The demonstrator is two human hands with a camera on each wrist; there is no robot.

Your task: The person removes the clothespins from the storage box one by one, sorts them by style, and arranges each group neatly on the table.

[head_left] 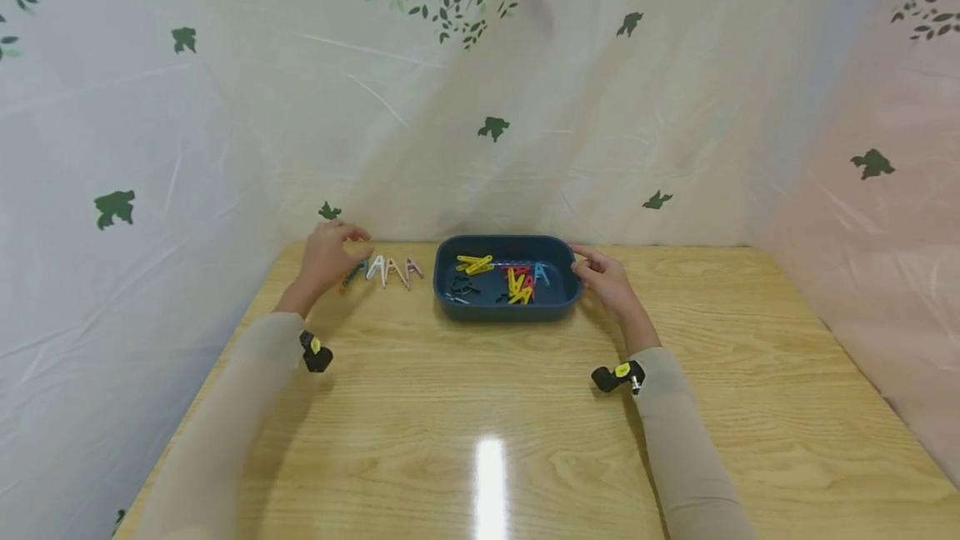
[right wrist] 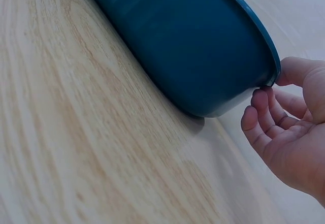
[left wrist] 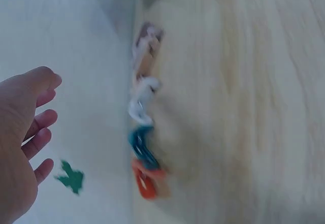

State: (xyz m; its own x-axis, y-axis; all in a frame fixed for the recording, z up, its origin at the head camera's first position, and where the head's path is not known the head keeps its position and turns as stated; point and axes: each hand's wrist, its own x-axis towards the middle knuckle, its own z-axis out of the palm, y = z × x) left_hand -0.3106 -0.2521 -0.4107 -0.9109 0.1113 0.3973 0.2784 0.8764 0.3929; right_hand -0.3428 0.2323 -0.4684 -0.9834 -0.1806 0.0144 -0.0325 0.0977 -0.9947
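Observation:
A dark blue plastic basin (head_left: 510, 312) stands at the back of the table with yellow clothespins (head_left: 475, 265), red ones and a light blue clothespin (head_left: 542, 274) inside. My right hand (head_left: 606, 280) pinches its rim at the right end, thumb over the edge and fingers beneath, as the right wrist view shows. Left of the basin, several clothespins stand in a row: mauve (left wrist: 149, 32), tan (left wrist: 145, 61), white (left wrist: 142, 102), teal (left wrist: 143, 148) and orange (left wrist: 146, 183). Close by the row's left end hovers my left hand (head_left: 327, 257), fingers loosely bent, holding nothing.
Dark clips (head_left: 463, 285) lie in the basin's left part. Behind the wooden table (head_left: 420, 407) hangs a pale curtain (head_left: 420, 148) with green leaf prints, which also runs down both sides. Each wrist carries a small black camera (head_left: 318, 355).

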